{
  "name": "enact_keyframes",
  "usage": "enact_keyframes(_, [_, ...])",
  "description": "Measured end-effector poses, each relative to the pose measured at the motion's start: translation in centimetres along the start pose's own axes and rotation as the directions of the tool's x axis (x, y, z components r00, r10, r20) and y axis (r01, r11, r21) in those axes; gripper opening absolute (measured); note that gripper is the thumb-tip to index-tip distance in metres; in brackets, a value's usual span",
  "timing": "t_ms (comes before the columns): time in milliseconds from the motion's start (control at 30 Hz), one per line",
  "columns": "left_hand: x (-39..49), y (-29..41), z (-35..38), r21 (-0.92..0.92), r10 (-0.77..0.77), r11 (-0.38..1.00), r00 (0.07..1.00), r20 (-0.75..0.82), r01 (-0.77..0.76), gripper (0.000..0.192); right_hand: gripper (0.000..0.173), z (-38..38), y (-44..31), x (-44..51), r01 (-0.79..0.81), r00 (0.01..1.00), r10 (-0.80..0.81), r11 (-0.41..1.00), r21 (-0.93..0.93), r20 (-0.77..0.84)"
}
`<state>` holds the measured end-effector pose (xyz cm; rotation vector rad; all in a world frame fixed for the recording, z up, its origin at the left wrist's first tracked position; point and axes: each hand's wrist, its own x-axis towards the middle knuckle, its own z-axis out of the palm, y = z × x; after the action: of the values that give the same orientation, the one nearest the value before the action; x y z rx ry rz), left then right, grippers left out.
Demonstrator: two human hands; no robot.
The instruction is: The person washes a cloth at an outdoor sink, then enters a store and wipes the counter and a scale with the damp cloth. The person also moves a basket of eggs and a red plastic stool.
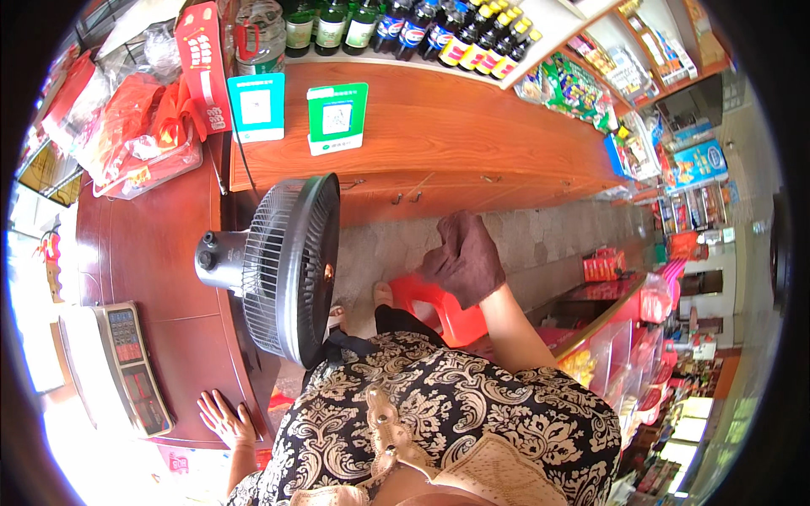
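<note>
A dark brown cloth (465, 256) covers my right hand (478, 272), raised over the floor near a red plastic stool (452, 316); the fingers are hidden by the cloth. My left hand (226, 420) rests flat, fingers spread, on the dark red wooden counter (183, 354), to the right of a weighing scale (136, 367). A black and grey electric fan (291, 272) stands at the counter's inner edge, between my two hands.
A wooden cabinet (443, 126) ahead bears two payment code stands (258, 107), with several bottles (414, 28) on the shelf behind. Red plastic bags (136, 120) fill a tray at upper left. Stocked shelves and a glass display case (607, 348) stand at the right.
</note>
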<state>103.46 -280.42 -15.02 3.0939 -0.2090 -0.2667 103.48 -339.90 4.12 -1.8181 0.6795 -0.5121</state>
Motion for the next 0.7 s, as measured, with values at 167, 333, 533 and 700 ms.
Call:
enact_keyframes(167, [-0.4,0.8,-1.0,0.033,-0.032,0.999,0.999,0.033,0.031,0.081,0.019,0.1,2.8,10.2,0.106,0.993,-0.118,0.953,-0.285,-0.027])
enact_keyframes(333, [-3.6,5.2,3.0,0.111,-0.29,0.947,0.951,-0.102,0.301,0.063,0.028,2.1,9.1,21.7,0.25,0.93,-0.368,0.572,-0.781,0.028])
enact_keyframes(533, [-5.9,27.9,2.6,-0.121,-0.165,0.981,0.978,-0.13,0.149,0.037,0.068,6.9,14.1,26.1,0.563,0.824,-0.289,0.318,-0.763,0.488])
enact_keyframes(700, [-3.0,39.6,5.8,-0.609,-0.049,0.758,0.952,0.303,0.233,0.028,0.075,-1.3,12.9,30.8,0.675,0.733,-0.16,0.289,-0.678,0.661])
